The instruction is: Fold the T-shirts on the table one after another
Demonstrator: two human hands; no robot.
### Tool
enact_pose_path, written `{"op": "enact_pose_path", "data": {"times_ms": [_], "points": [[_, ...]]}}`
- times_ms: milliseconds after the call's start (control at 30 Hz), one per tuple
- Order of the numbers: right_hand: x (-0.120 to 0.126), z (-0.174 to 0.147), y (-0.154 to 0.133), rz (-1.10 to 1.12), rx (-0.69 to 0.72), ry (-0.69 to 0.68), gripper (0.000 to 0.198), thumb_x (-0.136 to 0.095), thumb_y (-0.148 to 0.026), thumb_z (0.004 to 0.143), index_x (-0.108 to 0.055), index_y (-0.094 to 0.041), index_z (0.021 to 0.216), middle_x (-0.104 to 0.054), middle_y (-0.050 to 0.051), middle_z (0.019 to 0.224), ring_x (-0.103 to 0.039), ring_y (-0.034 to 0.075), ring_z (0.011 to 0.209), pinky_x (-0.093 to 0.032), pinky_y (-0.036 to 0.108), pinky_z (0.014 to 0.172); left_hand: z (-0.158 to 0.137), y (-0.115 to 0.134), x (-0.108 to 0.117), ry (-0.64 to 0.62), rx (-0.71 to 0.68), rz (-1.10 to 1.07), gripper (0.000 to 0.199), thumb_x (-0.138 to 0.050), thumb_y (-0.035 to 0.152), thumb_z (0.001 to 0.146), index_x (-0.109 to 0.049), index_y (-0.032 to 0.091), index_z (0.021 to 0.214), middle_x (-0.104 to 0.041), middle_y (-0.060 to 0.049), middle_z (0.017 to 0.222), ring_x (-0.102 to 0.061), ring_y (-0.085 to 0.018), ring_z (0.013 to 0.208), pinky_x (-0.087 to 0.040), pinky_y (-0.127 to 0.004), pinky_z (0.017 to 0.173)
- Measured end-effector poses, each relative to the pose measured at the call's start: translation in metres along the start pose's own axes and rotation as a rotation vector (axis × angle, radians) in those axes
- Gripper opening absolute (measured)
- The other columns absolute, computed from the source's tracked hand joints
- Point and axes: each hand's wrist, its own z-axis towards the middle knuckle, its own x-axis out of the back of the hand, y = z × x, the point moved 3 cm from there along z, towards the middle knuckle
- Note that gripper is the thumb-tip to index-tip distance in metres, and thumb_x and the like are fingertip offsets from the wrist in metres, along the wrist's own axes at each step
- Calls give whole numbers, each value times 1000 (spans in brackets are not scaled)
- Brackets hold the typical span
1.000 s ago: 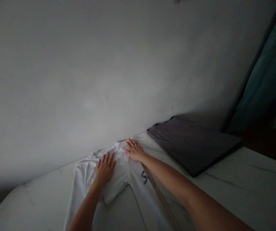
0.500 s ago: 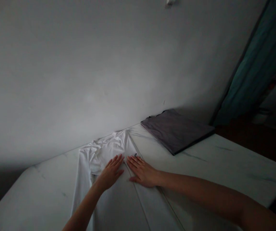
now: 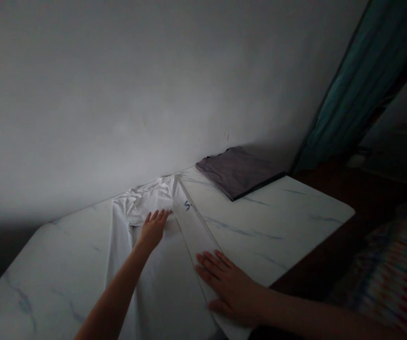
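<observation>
A white long-sleeved shirt (image 3: 168,264) lies spread on the marble-patterned table (image 3: 253,236), its collar end toward the wall and its sleeves running down both sides. My left hand (image 3: 154,230) rests on the upper body of the shirt, fingers stretched out flat. Lower down, my right hand (image 3: 229,288) lies flat with spread fingers on the right sleeve, slightly blurred. A small dark mark shows on that sleeve above my right hand. The bottom of the shirt runs out of view.
A folded dark grey cloth (image 3: 238,172) with a black edge lies at the back right of the table, close to the wall (image 3: 118,94). A teal curtain (image 3: 345,89) hangs at the right. Multicoloured patterned fabric (image 3: 398,264) shows beyond the table's right edge.
My right hand has slid down along the right sleeve toward me, uncovering the dark mark. My left hand stays on the upper shirt. The view has shifted a little.
</observation>
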Motion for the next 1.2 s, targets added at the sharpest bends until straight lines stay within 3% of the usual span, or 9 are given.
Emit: {"op": "enact_pose_path", "data": {"times_ms": [200, 367, 500, 600, 667, 733, 833, 967, 1200], "points": [[-2, -40, -15, -7, 89, 96, 65, -49, -47, 95, -27, -23, 152, -37, 11, 152, -29, 22, 143, -24, 46, 118, -54, 80, 21, -18, -271, -216, 58, -42, 10, 86, -42, 26, 142, -43, -6, 151, -36, -22, 141, -29, -48, 118], [-11, -76, -11, -169, 153, 375, 54, -56, -55, 89, -56, -20, 130, -68, 11, 119, -58, 24, 118, -41, 44, 107, -129, 136, 36, -66, -570, -425, 58, -47, 14, 87, -40, 31, 142, -45, -2, 149, -37, -19, 140, -33, -46, 116], [-22, -92, -9, -252, 151, 567, 21, -51, -30, 96, -63, -21, 111, -71, 7, 99, -63, 19, 101, -49, 34, 95, -161, 156, 30, -46, -734, -377, 66, -61, 47, 83, -40, 26, 142, -42, -6, 151, -36, -26, 140, -37, -48, 114], [-25, -93, -11, -226, 131, 680, 19, -46, -14, 95, -64, -20, 94, -69, 5, 83, -63, 17, 86, -52, 31, 84, -169, 165, 19, 183, -730, -279, 44, -59, 42, 87, -55, 23, 126, -53, -6, 142, -48, -26, 132, -43, -45, 108], [-29, -90, -13, -208, 159, 667, 19, -47, -13, 94, -64, -21, 88, -66, 4, 77, -62, 16, 79, -53, 31, 79, -172, 170, 14, 365, -654, -286, 22, -53, 29, 91, -63, 23, 110, -65, -4, 127, -57, -22, 120, -48, -40, 104], [-32, -89, -14, -205, 187, 634, 19, -47, -14, 94, -63, -22, 87, -64, 2, 73, -60, 16, 73, -53, 30, 74, -175, 174, 14, 469, -581, -361, 20, -46, 26, 95, -65, 22, 98, -72, -4, 107, -64, -18, 105, -52, -33, 95], [-35, -89, -12, -216, 136, 629, 19, -46, -15, 94, -63, -23, 89, -62, 2, 71, -58, 16, 68, -52, 29, 67, -174, 178, 19, 526, -548, -454, 27, -39, 28, 97, -64, 21, 89, -71, -3, 88, -65, -15, 90, -54, -26, 84], [-31, -93, -8, -242, -12, 711, 19, -43, -15, 94, -61, -22, 92, -64, 6, 81, -60, 17, 73, -52, 29, 66, -171, 178, 25, 587, -593, -435, 24, -43, 25, 96, -63, 20, 83, -69, -2, 83, -63, -13, 86, -53, -26, 86], [-19, -95, -23, -298, 67, 835, 28, -36, -12, 96, -50, -21, 74, -48, -2, 58, -44, 12, 53, -36, 24, 49, -171, 174, 25, 654, -585, -429, 31, -37, 23, 98, -62, 18, 81, -69, -2, 81, -65, -13, 88, -56, -20, 73]]}}
